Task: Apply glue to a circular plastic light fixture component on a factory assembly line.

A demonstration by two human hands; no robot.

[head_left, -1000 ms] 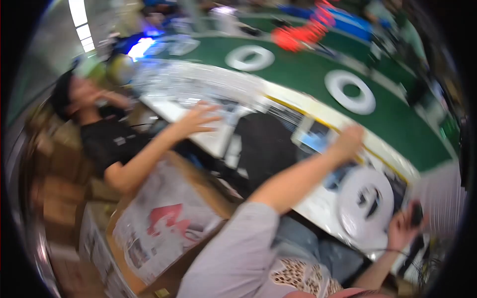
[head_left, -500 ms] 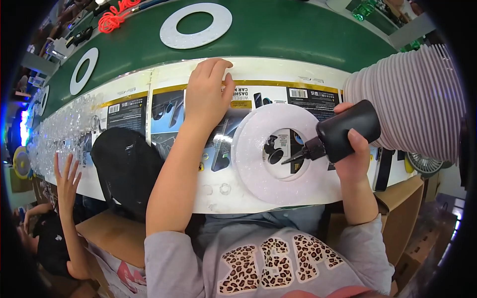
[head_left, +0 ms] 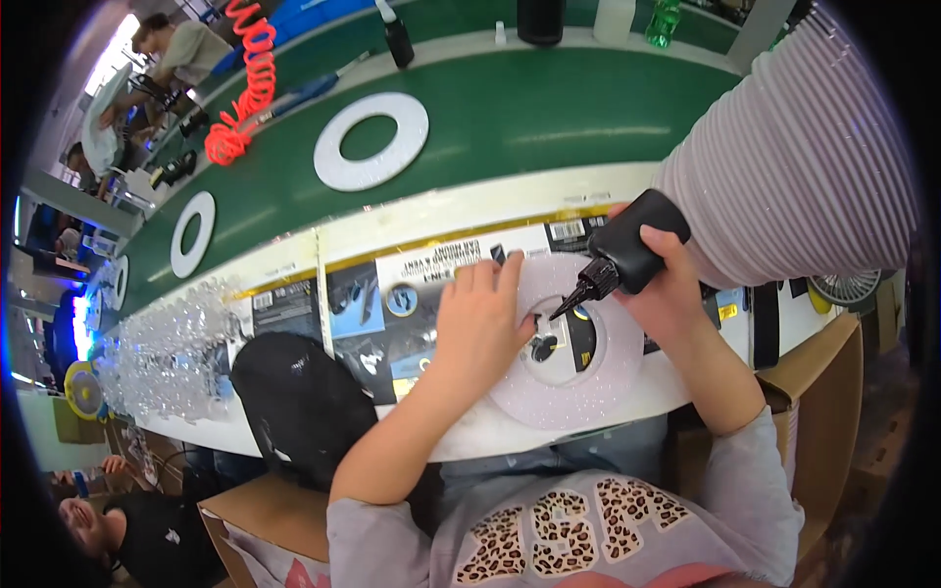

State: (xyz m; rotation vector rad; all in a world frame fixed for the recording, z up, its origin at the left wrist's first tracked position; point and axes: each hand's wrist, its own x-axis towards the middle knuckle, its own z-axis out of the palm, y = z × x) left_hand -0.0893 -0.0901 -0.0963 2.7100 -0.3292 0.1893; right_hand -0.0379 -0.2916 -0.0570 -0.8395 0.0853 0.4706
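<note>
At the left end of the bench [head_left: 475, 436], a heap of clear plastic pieces [head_left: 167, 358] spreads from the far edge toward the near edge. A person in black [head_left: 167, 539] sits low beyond the near left corner. Past the bench's far edge runs a green surface [head_left: 549, 98], carrying a narrow-looking white ring [head_left: 207, 230], a red coiled hose [head_left: 255, 73] and a larger-looking white ring [head_left: 412, 137]. A dark rounded bundle [head_left: 299, 402] overhangs the near edge. Then comes the left hand [head_left: 480, 323], laid over the left rim of a speckled ring [head_left: 569, 404], thumb at its hole; whether that grip is closed on the rim, I cannot tell. The speckled ring lies by the near edge, right of the bench's middle. The right hand [head_left: 671, 299] has its grip wrapped round a black bottle [head_left: 642, 240], tilted, its nozzle [head_left: 593, 279] pointing down-left over the hole. At the far right end stands a tall stack of white rings [head_left: 794, 167].
</note>
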